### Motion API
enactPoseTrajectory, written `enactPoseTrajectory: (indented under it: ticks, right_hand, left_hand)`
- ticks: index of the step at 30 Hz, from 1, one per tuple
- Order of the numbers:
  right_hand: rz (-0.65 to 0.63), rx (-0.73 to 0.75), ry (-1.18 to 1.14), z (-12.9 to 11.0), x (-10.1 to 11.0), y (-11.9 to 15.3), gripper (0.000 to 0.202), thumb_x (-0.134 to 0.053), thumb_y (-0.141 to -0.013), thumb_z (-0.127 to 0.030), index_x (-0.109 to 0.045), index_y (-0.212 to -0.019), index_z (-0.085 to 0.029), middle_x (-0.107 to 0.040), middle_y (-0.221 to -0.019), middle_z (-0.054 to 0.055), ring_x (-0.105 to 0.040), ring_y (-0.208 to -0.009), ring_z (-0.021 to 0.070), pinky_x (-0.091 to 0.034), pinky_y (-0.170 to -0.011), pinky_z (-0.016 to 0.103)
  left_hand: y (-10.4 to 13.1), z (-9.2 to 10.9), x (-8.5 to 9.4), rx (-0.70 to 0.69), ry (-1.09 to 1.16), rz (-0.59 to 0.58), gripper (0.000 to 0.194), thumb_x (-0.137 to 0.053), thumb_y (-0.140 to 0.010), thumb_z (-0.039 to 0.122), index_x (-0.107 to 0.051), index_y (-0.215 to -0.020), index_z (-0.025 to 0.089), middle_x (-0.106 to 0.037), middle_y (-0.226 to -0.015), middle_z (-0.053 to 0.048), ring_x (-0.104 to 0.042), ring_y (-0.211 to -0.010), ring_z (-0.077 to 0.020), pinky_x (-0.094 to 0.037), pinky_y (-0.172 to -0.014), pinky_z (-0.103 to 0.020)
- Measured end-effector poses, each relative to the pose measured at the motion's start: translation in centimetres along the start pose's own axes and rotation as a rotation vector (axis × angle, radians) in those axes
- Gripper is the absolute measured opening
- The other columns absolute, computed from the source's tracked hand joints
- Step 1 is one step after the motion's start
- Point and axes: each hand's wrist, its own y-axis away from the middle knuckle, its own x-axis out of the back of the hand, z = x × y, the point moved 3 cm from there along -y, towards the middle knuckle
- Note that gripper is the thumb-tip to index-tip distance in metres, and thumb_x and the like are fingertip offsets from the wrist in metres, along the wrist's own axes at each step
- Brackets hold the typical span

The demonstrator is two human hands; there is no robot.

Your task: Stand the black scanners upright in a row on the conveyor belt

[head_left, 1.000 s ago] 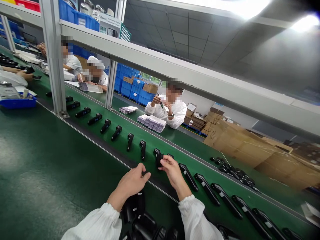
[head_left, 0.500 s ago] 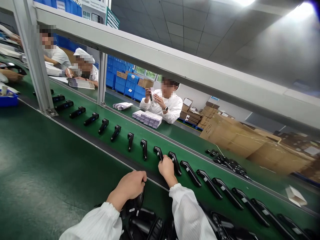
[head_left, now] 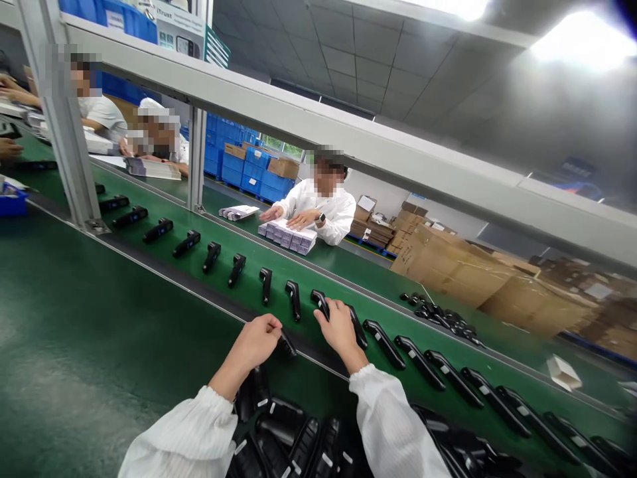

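Note:
A row of black, angled handheld devices [head_left: 293,302], which look like thermometers, lies on the green belt [head_left: 199,279]. My left hand [head_left: 251,348] is closed at the belt's near edge with its fingertips pinched. One black handheld device [head_left: 287,343] sticks out from under these fingers, the rest of it hidden by the hand. My right hand [head_left: 339,328] is over the belt, thumb apart from the fingers. It lies between two of the devices and partly covers them; whether it touches either is unclear. Below my hands is a pile of similar black devices [head_left: 281,421] with small white labels.
A metal rail [head_left: 298,116] on posts [head_left: 74,146] crosses above the belt. Across it, a co-worker's hands [head_left: 303,219] rest on small boxes [head_left: 286,238]. More black parts [head_left: 442,318] and a white open box [head_left: 564,373] lie on the far side. A blue bin [head_left: 12,202] stands at left.
My left hand has moved up to the belt's edge with the black device. My right hand's fingers have loosened and spread. The row has shifted right. The co-worker's hands have lowered onto the boxes.

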Motion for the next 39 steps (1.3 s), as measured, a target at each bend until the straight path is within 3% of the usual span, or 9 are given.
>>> enactPoseTrajectory:
  ticks: [6, 10, 13, 16, 18, 27, 31, 36, 39]
  right_hand:
    - [-0.235, 0.402, -0.269, -5.2, 0.8, 4.3, 0.028, -0.069, -0.082, -0.036, -0.067, -0.108, -0.025, -0.069, -0.103, 0.003, -0.063, -0.096, 0.0203, -0.047, -0.082, 0.029]
    - [-0.135, 0.269, -0.339, -4.1, 0.2, 3.2, 0.02, -0.055, -0.089, -0.029, -0.066, -0.105, -0.025, -0.071, -0.096, 0.002, -0.065, -0.088, 0.0178, -0.046, -0.082, 0.029]
    - [-0.076, 0.065, -0.378, -1.2, -0.4, 0.9, 0.019, -0.055, -0.086, -0.032, -0.069, -0.095, -0.023, -0.071, -0.084, -0.001, -0.065, -0.079, 0.0171, -0.046, -0.077, 0.027]
    - [-0.067, -0.074, -0.328, 1.0, -1.2, -0.8, 0.02, -0.058, -0.082, -0.035, -0.073, -0.084, -0.022, -0.07, -0.076, 0.0, -0.063, -0.073, 0.0173, -0.046, -0.071, 0.027]
    - [-0.077, -0.105, -0.31, 1.6, -1.7, -1.4, 0.023, -0.057, -0.082, -0.037, -0.074, -0.085, -0.021, -0.071, -0.075, 0.0, -0.064, -0.072, 0.0174, -0.046, -0.068, 0.026]
    - [-0.021, -0.158, -0.061, 2.0, -3.7, -1.7, 0.048, -0.059, -0.084, -0.02, -0.057, -0.131, -0.013, -0.066, -0.119, 0.015, -0.062, -0.111, 0.0252, -0.045, -0.096, 0.032]
    - [-0.003, -0.181, 0.07, 1.8, -4.3, -1.6, 0.039, -0.05, -0.09, -0.015, -0.057, -0.126, -0.004, -0.063, -0.115, 0.024, -0.062, -0.109, 0.0309, -0.046, -0.094, 0.038]
    - [0.0, -0.193, 0.139, 2.2, -3.5, -1.4, 0.035, -0.046, -0.093, -0.016, -0.058, -0.123, -0.002, -0.062, -0.112, 0.025, -0.06, -0.11, 0.0328, -0.046, -0.094, 0.041]
    - [0.024, -0.069, 0.097, 2.0, -1.3, -0.4, 0.046, -0.052, -0.093, -0.023, -0.05, -0.137, -0.01, -0.051, -0.135, 0.023, -0.048, -0.127, 0.0341, -0.042, -0.102, 0.046]
  left_hand:
    - [-0.5, 0.4, -1.2, 0.064, 0.019, -0.045, 0.027, -0.033, -0.086, 0.029, -0.056, -0.096, 0.018, -0.064, -0.077, -0.004, -0.065, -0.065, -0.0174, -0.046, -0.057, -0.025]
    - [-0.1, 0.8, -1.1, 0.015, -0.082, -0.144, 0.041, -0.026, -0.091, 0.044, -0.052, -0.109, 0.017, -0.064, -0.083, -0.005, -0.065, -0.075, -0.0198, -0.047, -0.062, -0.027]
    - [1.3, 1.1, -1.5, -0.098, -0.234, -0.344, 0.043, -0.062, -0.071, 0.052, -0.059, -0.103, 0.023, -0.064, -0.09, -0.002, -0.063, -0.082, -0.0229, -0.045, -0.066, -0.029]
    - [2.7, 1.4, -3.1, -0.165, -0.4, -0.55, 0.047, -0.083, -0.043, 0.03, -0.066, -0.086, 0.024, -0.065, -0.091, -0.001, -0.062, -0.086, -0.0275, -0.045, -0.066, -0.031]
    - [3.1, 1.5, -4.4, -0.192, -0.487, -0.586, 0.036, -0.078, -0.047, 0.018, -0.066, -0.081, 0.023, -0.065, -0.092, -0.004, -0.062, -0.092, -0.0304, -0.046, -0.071, -0.033]
    - [1.8, 1.4, -4.0, -0.248, -0.433, -0.343, 0.031, -0.048, -0.08, 0.013, -0.064, -0.106, 0.021, -0.067, -0.099, -0.012, -0.061, -0.097, -0.0318, -0.045, -0.083, -0.043]
    - [0.5, 1.1, -3.3, -0.231, -0.226, -0.219, 0.045, -0.044, -0.085, 0.016, -0.056, -0.128, 0.026, -0.066, -0.111, -0.009, -0.06, -0.107, -0.0282, -0.043, -0.091, -0.039]
    - [-1.1, 0.1, -3.2, -0.057, 0.088, -0.166, 0.035, -0.043, -0.085, 0.023, -0.057, -0.117, 0.022, -0.062, -0.072, -0.001, -0.063, -0.067, -0.0186, -0.05, -0.063, -0.028]
    - [-1.4, -0.4, -2.8, 0.064, 0.226, -0.131, 0.034, -0.042, -0.082, 0.023, -0.053, -0.114, 0.016, -0.052, -0.058, 0.003, -0.055, -0.052, -0.0156, -0.047, -0.049, -0.025]
